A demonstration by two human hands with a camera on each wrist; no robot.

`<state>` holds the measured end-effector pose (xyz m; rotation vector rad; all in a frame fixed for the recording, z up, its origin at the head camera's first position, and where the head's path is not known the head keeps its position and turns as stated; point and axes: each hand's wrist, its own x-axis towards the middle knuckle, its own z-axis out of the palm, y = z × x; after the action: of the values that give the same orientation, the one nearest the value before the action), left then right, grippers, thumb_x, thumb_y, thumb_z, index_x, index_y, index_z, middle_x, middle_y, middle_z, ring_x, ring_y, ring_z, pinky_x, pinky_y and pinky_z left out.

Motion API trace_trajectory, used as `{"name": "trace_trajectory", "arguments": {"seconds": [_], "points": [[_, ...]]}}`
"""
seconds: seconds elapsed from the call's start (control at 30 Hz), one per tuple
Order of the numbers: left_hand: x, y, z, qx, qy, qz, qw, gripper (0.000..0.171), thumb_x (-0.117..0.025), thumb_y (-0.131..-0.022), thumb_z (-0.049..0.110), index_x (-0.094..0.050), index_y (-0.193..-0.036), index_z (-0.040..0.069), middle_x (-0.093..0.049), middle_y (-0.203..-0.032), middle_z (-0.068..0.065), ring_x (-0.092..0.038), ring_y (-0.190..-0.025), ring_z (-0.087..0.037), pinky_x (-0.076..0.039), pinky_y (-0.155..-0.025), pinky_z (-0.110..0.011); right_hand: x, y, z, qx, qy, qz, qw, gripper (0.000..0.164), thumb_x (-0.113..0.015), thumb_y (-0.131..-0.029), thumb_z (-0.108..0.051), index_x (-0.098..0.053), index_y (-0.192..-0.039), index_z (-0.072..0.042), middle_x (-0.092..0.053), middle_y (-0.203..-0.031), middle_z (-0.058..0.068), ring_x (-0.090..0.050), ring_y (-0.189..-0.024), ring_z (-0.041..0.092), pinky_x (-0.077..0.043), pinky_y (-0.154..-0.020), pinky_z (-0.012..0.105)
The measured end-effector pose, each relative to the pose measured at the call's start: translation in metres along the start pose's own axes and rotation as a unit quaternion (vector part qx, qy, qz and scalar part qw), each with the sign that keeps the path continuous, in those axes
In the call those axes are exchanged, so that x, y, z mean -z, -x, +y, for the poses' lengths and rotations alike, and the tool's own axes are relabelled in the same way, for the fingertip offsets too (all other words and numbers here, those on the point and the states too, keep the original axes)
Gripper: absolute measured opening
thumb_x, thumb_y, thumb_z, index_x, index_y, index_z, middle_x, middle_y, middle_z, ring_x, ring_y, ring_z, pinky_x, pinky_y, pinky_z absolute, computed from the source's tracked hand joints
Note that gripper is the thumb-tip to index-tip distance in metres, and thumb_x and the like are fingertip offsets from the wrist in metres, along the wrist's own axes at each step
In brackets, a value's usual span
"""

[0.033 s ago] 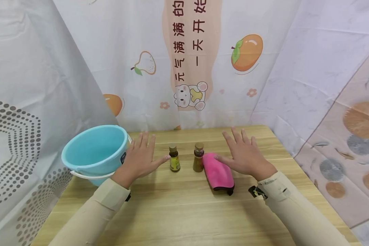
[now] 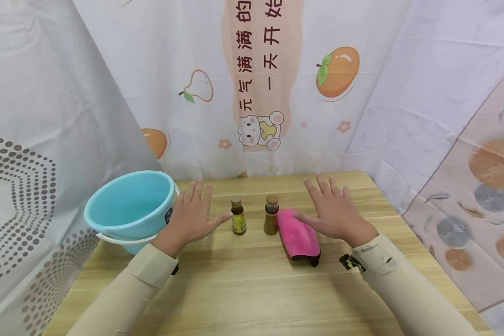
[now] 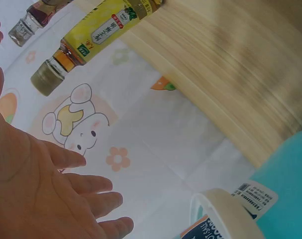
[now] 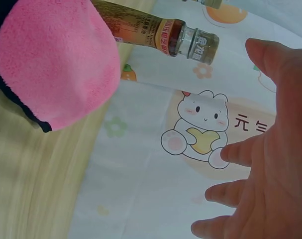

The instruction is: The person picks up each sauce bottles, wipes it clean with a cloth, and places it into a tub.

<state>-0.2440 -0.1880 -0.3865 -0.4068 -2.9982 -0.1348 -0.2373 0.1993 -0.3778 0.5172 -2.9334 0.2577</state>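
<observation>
In the head view my left hand (image 2: 192, 214) is held up with fingers spread, between a light blue bucket (image 2: 128, 198) and a small yellow-labelled bottle (image 2: 238, 218). Its thumb tip overlaps that bottle there; the left wrist view shows the palm apart from the bottle. My right hand (image 2: 335, 212), also spread and holding nothing, is raised beside a folded pink plush cloth (image 2: 299, 235) with black edging. A second small bottle (image 2: 271, 217), brown with a gold cap, stands upright against the cloth's left side in the head view.
All the objects stand on a light wooden table (image 2: 243, 289). A white printed curtain (image 2: 201, 116) hangs right behind its far edge, with more sheets at left and right. The bucket's white handle (image 2: 123, 241) hangs down at its front.
</observation>
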Motion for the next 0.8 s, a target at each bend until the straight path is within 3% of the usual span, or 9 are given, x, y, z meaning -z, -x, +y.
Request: {"name": "trace_trajectory", "arguments": {"seconds": [0.27, 0.43, 0.53, 0.67, 0.8], "points": [[-0.003, -0.001, 0.001, -0.002, 0.02, 0.004, 0.9998, 0.113, -0.037, -0.09, 0.088, -0.019, -0.165, 0.004, -0.011, -0.172, -0.024, -0.013, -0.159, -0.045, -0.017, -0.125, -0.07, -0.003, 0.003, 0.002, 0.007, 0.003, -0.006, 1.0, 0.102, -0.042, -0.091, -0.086, -0.027, -0.165, -0.017, -0.013, -0.172, 0.023, -0.015, -0.153, 0.059, -0.014, -0.114, 0.084], [-0.013, -0.004, 0.005, -0.012, 0.087, 0.028, 0.9957, 0.104, -0.044, -0.095, 0.079, -0.025, -0.163, 0.002, -0.028, -0.167, -0.024, -0.032, -0.152, -0.045, -0.032, -0.122, -0.064, -0.011, 0.005, 0.005, 0.012, -0.022, -0.004, 1.0, 0.101, -0.049, -0.091, -0.082, -0.028, -0.164, -0.017, -0.016, -0.171, 0.024, -0.017, -0.152, 0.058, -0.013, -0.114, 0.084], [-0.022, -0.006, 0.01, -0.004, 0.136, 0.049, 0.9895, 0.095, -0.051, -0.097, 0.073, -0.033, -0.16, 0.004, -0.039, -0.162, -0.021, -0.042, -0.147, -0.043, -0.041, -0.117, -0.062, -0.021, 0.007, 0.007, 0.017, -0.037, 0.008, 0.999, 0.099, -0.054, -0.091, -0.079, -0.031, -0.163, -0.014, -0.021, -0.169, 0.025, -0.022, -0.151, 0.057, -0.019, -0.115, 0.082], [-0.035, -0.008, 0.018, 0.01, 0.202, 0.104, 0.9738, 0.081, -0.063, -0.097, 0.062, -0.044, -0.155, 0.009, -0.055, -0.15, -0.016, -0.055, -0.136, -0.037, -0.051, -0.107, -0.059, -0.036, 0.009, 0.007, 0.026, -0.069, 0.027, 0.997, 0.094, -0.066, -0.091, -0.066, -0.035, -0.16, -0.009, -0.026, -0.166, 0.028, -0.031, -0.148, 0.054, -0.03, -0.116, 0.074], [-0.048, -0.012, 0.026, -0.016, 0.279, 0.181, 0.943, 0.065, -0.075, -0.096, 0.043, -0.054, -0.147, 0.009, -0.066, -0.136, -0.014, -0.066, -0.122, -0.033, -0.058, -0.099, -0.053, -0.054, 0.013, 0.002, 0.017, -0.1, 0.023, 0.995, 0.091, -0.072, -0.092, -0.056, -0.035, -0.16, -0.008, -0.027, -0.164, 0.031, -0.037, -0.145, 0.054, -0.039, -0.113, 0.07]]}}
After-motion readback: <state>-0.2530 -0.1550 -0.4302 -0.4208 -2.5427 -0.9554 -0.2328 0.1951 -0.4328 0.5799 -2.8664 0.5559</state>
